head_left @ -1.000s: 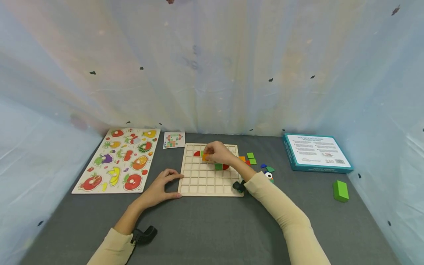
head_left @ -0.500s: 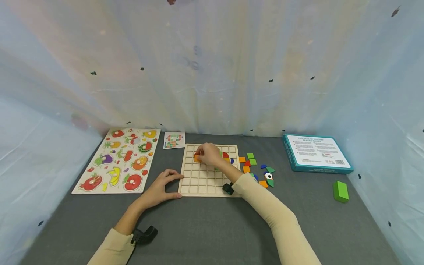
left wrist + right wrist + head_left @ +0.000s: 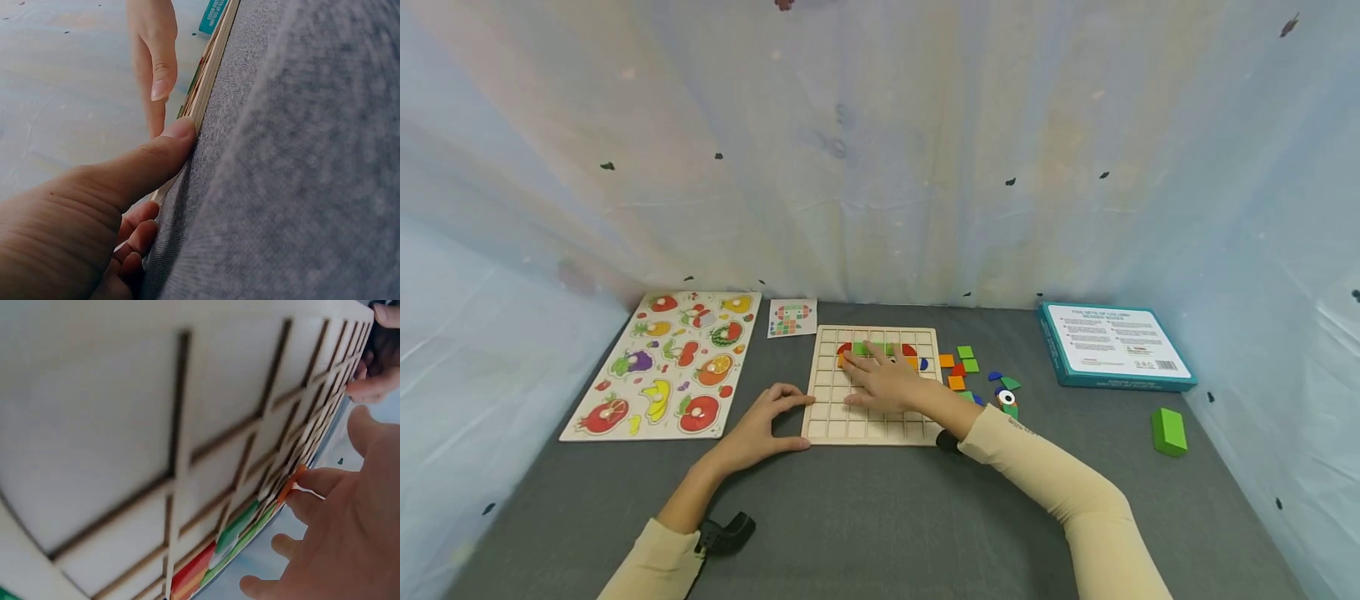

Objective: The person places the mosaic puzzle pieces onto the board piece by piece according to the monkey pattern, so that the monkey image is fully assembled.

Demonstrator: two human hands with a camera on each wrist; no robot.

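My left hand (image 3: 758,429) touches the left edge of a wooden grid board (image 3: 835,429), thumb near its front corner and fingers farther back. In the left wrist view, the thumb (image 3: 156,153) lies against the board's edge. My right hand (image 3: 883,385) is over the board, fingers spread and pinching nothing. Its fingertips touch an orange piece (image 3: 290,483) in the grid in the right wrist view. Red pieces (image 3: 908,350), green squares (image 3: 860,349) and a blue half-round piece (image 3: 923,364) lie on the board; the hand hides some pieces.
Loose colored pieces (image 3: 957,382) lie right of the board, one with an eye (image 3: 1007,398). A pattern card (image 3: 792,318) and a fruit puzzle board (image 3: 673,358) lie to the left. A teal box (image 3: 1120,346) and a green block (image 3: 1168,432) stand at the right.
My right hand has carried an orange square leftward over the board, left it at the left under the red piece, and spread its fingers. The left hand has stayed at the edge.
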